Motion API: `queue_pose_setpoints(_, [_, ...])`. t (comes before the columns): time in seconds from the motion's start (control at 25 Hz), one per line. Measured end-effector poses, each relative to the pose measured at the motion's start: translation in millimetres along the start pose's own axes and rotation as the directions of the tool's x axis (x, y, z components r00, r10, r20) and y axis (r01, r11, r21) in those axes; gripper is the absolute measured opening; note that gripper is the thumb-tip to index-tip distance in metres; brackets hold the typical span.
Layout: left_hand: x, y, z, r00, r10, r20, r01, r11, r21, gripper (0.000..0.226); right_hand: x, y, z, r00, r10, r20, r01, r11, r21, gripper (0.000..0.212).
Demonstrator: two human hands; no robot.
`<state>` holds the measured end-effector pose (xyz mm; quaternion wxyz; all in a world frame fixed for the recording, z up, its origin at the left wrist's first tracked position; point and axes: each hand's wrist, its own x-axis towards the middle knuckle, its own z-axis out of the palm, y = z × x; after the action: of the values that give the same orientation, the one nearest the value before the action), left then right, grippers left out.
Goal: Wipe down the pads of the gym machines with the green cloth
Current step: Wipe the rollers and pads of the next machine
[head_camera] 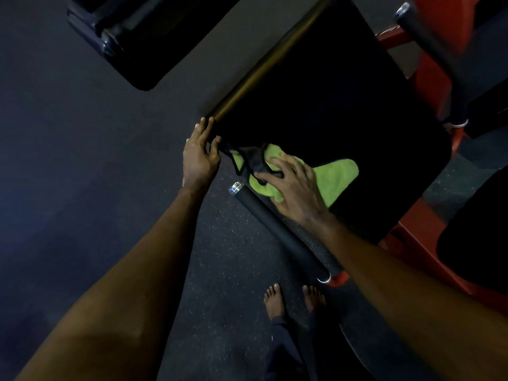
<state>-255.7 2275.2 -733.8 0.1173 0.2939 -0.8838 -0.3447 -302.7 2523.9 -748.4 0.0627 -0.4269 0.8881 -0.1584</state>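
Head cam: mid-wipe on one pad, task far from done imo.

Status:
- green cloth (336, 177) sits on the big black pad (330, 92), at its corner nearest me, centre of frame. Part bunched under my palm, one flap sticks out flat toward the right.
- right hand (295, 188) on top of the cloth, fingers spread apart and pressing it down onto the pad, not balled round it.
- left hand (200, 156) braces the pad's corner, left of centre. Fingers straight and close together along the side edge, thumb up at the corner.
- black strap (251, 160) lies tangled over the cloth's left end, betw. my two hands. Can't tell if my left thumb touches it.

Done vs left:
- pad too dark to show any wiped streaks, so can't confirm coverage. Cloth at one corner only, and the whole stretch toward upper right has no cloth on it; I'd guess most of this pad is still to do.
- second pad (165, 45) in upper left of frame, well apart from cloth, looks untouched.
- dark shape (478, 229) at right edge, prob another pad, not sure.

Other: foam grip bar (280, 229) runs under my right wrist, red frame (431, 78) behind the pad.
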Motion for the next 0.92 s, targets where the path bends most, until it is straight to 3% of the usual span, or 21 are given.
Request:
queue_pose_setpoints(0.24, [-14.6, 20.5, 11.7, 0.997, -0.041, 0.065, 0.023, 0.965, 0.261, 0.082, -124.4, 55.8, 23.1, 0.998, 0.062, -0.017, -0.062, 0.998, 0.018, 0.085])
queue_pose_setpoints(0.4, [-40.5, 48.5, 29.6, 0.981, -0.074, 0.177, 0.002, 0.927, 0.375, 0.102, -139.6, 62.5, 24.2, 0.991, 0.121, -0.051, -0.116, 0.989, 0.09, 0.074])
queue_pose_setpoints(0.52, [-58.8, 63.6, 40.3, 0.956, -0.128, 0.265, -0.002, 0.897, 0.442, 0.117, -149.1, 69.2, 22.9, 0.984, 0.177, -0.021, -0.174, 0.978, 0.115, 0.078])
queue_pose_setpoints(0.8, [-75.5, 76.2, 51.8, 0.95, -0.127, 0.284, -0.06, 0.822, 0.566, 0.121, -164.5, 77.6, 13.8, 0.936, 0.351, 0.015, -0.345, 0.912, 0.22, 0.073])
queue_pose_setpoints(0.92, [-76.3, 74.5, 48.2, 0.951, -0.11, 0.287, -0.068, 0.835, 0.546, 0.121, -175.3, 75.6, 16.2, 0.865, 0.502, 0.006, -0.483, 0.828, 0.283, 0.072])
